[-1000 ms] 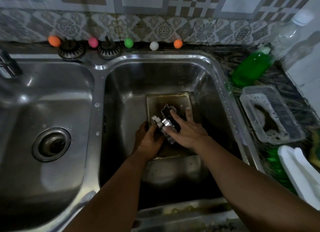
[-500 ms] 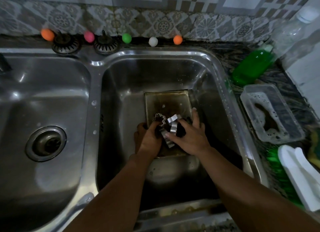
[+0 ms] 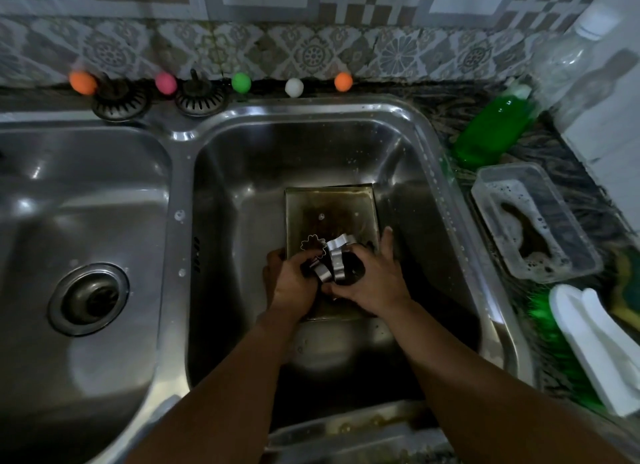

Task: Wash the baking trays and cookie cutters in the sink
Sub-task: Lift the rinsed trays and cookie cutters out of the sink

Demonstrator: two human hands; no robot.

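Observation:
A stained rectangular baking tray (image 3: 329, 203) lies flat in the right sink basin (image 3: 263, 172). Both hands are down in that basin over the tray's near half. My left hand (image 3: 291, 283) and my right hand (image 3: 370, 283) together hold a cluster of metal cookie cutters (image 3: 332, 259). A flower-shaped cutter (image 3: 312, 244) sticks up at the left of the cluster. My right hand's fingers curl around the cutters, one finger stretched toward the tray's right rim. What lies under my hands is hidden.
The left basin (image 3: 79, 221) has an open drain (image 3: 88, 299). A green soap bottle (image 3: 491, 131), a tub of soapy water (image 3: 533, 221), a white brush (image 3: 595, 345) and a sponge (image 3: 627, 290) sit on the right counter. Two strainers (image 3: 121, 99) and several coloured balls line the back ledge.
Both hands closed in around the cookie cutters and gathered them into a bunch; the flower-shaped cutter turned up into view. The view shifted slightly left and down.

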